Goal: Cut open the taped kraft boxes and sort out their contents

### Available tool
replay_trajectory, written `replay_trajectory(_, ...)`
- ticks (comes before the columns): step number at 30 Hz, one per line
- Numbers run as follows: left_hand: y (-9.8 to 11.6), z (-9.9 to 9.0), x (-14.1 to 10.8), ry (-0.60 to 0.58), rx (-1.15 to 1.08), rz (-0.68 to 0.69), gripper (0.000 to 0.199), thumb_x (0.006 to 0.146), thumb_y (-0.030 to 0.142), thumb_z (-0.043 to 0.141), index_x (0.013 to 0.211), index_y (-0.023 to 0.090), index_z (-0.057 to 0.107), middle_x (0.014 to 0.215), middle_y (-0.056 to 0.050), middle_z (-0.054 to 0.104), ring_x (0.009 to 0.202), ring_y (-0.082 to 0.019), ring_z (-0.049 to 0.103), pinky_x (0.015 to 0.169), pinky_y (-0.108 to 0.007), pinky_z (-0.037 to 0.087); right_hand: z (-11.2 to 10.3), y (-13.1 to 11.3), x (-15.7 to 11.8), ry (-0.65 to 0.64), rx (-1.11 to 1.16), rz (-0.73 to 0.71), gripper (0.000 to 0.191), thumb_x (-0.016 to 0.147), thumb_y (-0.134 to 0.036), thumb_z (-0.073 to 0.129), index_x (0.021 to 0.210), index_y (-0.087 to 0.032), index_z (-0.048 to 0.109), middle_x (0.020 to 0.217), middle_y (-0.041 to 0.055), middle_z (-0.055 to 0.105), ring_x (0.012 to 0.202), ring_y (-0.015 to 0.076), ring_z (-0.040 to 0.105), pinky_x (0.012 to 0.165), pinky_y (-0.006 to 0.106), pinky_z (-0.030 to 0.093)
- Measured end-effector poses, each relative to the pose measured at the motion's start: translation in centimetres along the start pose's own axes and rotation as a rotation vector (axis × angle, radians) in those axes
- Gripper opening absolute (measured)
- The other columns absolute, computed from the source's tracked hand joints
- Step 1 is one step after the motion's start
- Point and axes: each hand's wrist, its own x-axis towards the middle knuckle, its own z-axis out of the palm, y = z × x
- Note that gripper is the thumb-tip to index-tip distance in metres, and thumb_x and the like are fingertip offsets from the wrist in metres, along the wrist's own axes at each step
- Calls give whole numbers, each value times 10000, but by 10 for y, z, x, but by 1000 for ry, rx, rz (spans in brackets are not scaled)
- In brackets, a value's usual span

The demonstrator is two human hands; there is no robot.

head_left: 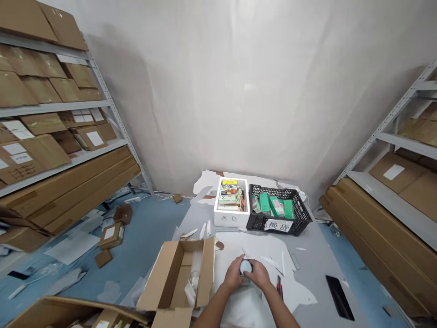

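Between my two hands is a small jar with a round pale blue lid [245, 267], held over the middle of the table. My left hand [233, 274] is closed round its left side. The fingers of my right hand [259, 274] wrap its right side, the thumb near the lid's edge. Much of the jar's body is hidden by the fingers. Below the hands lies a whitish, crumpled plastic-like sheet [243, 306]. A red and black utility knife [279, 288] rests just right of my right forearm.
An open cardboard box [165, 273] with clear wrapping inside stands at left. Behind are a white foam box [232, 220] and a black crate [296, 226] holding green boxes. A dark phone-like slab [339, 297] lies at right. Paper scraps [269, 261] litter the table; loaded shelves flank it.
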Motion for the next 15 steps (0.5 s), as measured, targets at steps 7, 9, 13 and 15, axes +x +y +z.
replay_trajectory(7, 23, -10, -6, -77, 96, 19, 777, 723, 158, 746, 1485, 257, 627, 1531, -116, 668, 1462, -340, 600, 1303, -524, 424, -30, -43, 11, -194, -290, 173, 597, 594, -315, 947, 1156, -179, 801, 1220, 207, 820, 1164, 426, 790, 956, 426, 610)
replay_trajectory(9, 31, -14, -4, -85, 108, 34, 754, 731, 168, 802, 1464, 212, 630, 1493, -140, 687, 1414, -345, 622, 1259, -535, 462, -36, -46, 12, -218, -303, 149, 670, 606, -335, 964, 1228, -173, 776, 1275, 207, 805, 1182, 394, 784, 966, 393, 608)
replay_trajectory(13, 29, -13, 6, -94, 161, 41, 743, 747, 227, 882, 1445, 175, 634, 1435, -162, 706, 1324, -334, 663, 1185, -500, 512, -38, -36, 9, -144, -208, 39, 553, 609, -408, 964, 1086, -200, 774, 1602, 202, 611, 1226, 376, 751, 996, 393, 610)
replay_trajectory(15, 26, -10, 7, -94, 192, 15, 718, 767, 229, 887, 1438, 161, 640, 1429, -174, 708, 1306, -334, 671, 1160, -468, 521, -39, -32, 4, -92, -120, 52, 560, 598, -397, 950, 1085, -206, 748, 1656, 190, 553, 1261, 377, 723, 1021, 408, 598)
